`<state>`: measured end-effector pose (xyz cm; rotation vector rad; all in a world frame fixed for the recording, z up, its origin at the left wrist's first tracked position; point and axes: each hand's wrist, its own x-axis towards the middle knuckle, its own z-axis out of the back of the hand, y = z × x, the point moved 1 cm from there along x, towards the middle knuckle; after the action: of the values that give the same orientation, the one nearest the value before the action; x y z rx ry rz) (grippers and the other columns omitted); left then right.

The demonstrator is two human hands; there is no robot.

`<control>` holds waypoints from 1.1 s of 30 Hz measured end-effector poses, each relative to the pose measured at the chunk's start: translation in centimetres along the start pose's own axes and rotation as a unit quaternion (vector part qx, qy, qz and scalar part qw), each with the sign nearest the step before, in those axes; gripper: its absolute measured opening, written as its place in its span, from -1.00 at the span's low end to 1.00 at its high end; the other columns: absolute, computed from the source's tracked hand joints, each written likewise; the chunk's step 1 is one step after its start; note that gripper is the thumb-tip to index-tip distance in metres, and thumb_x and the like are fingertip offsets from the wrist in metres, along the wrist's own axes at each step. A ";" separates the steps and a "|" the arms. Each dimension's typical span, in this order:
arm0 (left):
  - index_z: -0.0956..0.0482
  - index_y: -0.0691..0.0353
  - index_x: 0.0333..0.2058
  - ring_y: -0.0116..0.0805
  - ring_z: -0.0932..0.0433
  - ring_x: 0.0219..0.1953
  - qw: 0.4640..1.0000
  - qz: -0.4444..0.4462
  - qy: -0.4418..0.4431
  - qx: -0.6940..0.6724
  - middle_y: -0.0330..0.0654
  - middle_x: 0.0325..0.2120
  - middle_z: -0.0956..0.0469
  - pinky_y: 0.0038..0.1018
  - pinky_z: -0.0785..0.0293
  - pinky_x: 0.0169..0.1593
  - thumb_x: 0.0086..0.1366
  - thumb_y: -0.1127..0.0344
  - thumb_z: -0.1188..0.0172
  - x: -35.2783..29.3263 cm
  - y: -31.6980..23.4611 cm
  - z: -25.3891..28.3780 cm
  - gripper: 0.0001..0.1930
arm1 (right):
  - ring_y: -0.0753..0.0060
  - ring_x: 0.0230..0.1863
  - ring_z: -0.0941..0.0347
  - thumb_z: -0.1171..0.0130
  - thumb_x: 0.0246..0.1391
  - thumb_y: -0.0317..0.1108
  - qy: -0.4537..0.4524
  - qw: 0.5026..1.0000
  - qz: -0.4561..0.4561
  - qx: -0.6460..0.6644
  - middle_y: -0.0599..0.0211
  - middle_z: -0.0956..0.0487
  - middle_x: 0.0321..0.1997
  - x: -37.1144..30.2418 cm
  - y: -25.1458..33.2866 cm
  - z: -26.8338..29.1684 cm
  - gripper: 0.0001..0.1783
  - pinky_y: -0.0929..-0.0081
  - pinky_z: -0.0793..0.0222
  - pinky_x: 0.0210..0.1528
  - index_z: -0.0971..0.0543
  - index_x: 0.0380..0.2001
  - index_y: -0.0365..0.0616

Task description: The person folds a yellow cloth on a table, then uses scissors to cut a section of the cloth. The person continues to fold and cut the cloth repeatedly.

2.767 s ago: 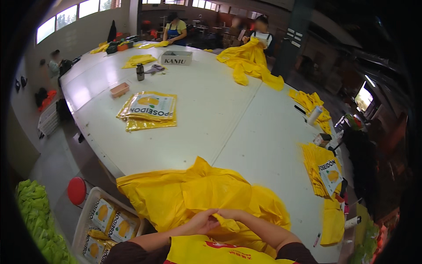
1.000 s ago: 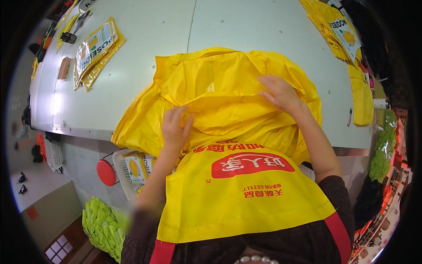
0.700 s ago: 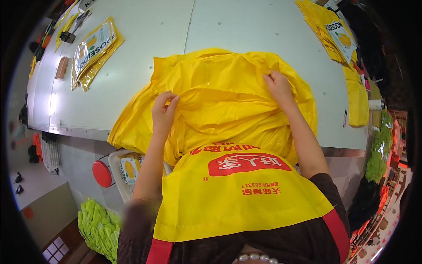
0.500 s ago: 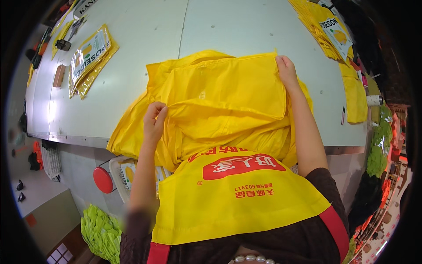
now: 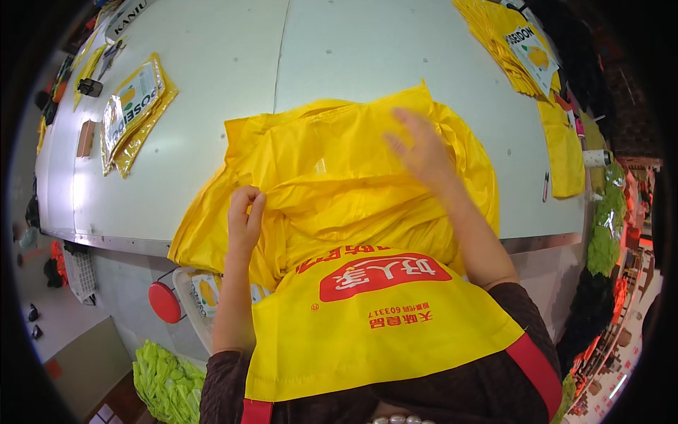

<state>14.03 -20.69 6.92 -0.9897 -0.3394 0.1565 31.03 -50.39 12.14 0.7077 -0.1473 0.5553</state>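
A large yellow garment (image 5: 339,152) of thin, slightly shiny fabric, perhaps a raincoat, lies bunched along the table's near edge, with a flat panel spread on top. My left hand (image 5: 244,219) pinches the fold at the left side of that panel between thumb and fingers. Over the panel's right half, my right hand (image 5: 422,152) is blurred by motion; its fingers are apart and nothing shows in them. Just below the garment is the yellow apron (image 5: 395,346) that I wear, with red straps.
Clear packets (image 5: 133,106) of folded yellow goods lie at the left of the pale table (image 5: 212,63), near a small brown block (image 5: 86,139). More yellow pieces (image 5: 498,46) are piled at far right, by a white thread spool (image 5: 595,158). A red stool (image 5: 164,302) stands below the left edge.
My right hand has let go of the panel's upper right corner and moved left over the panel. My left hand keeps its pinch on the fold. The view has shifted slightly.
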 end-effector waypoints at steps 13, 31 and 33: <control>-0.46 0.26 -0.45 -0.38 -0.38 -0.52 0.992 -0.062 0.004 0.107 -0.19 -0.59 -0.42 -0.54 -0.32 -0.43 0.17 0.36 -0.19 2.8 -0.6 0.7 -0.88 | 0.09 0.29 -0.03 -0.05 -0.02 0.16 0.290 0.906 0.304 -0.056 0.18 -0.18 0.27 -9.0 0.9 -9.5 -0.33 -0.16 0.06 0.21 -0.32 0.11 0.07; -0.48 0.28 -0.25 -0.01 -0.41 -0.13 0.969 -0.156 -0.047 0.187 -0.03 -0.27 -0.50 -0.23 -0.32 -0.02 0.02 0.38 -0.27 6.5 -3.2 -5.1 -0.71 | 0.22 -0.27 -0.45 -0.18 -0.06 -0.28 -0.067 0.990 -0.116 -0.038 0.24 -0.55 -0.33 4.9 -10.1 1.9 -0.73 0.39 -0.38 -0.17 -0.54 -0.30 -0.21; -0.49 0.24 -0.18 -0.05 -0.40 -0.07 0.965 -0.213 0.031 0.151 -0.04 -0.21 -0.48 -0.18 -0.26 0.05 0.01 0.31 -0.28 6.7 -6.2 -9.8 -0.64 | 0.31 -0.32 -0.44 -0.18 -0.06 -0.27 0.048 0.976 -0.205 0.048 0.27 -0.55 -0.36 6.7 -12.2 1.8 -0.73 0.44 -0.37 -0.21 -0.54 -0.32 -0.23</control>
<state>23.62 -29.89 8.61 -0.6007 -0.4498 -0.2097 43.22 -56.30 8.59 0.7783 0.1166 0.2008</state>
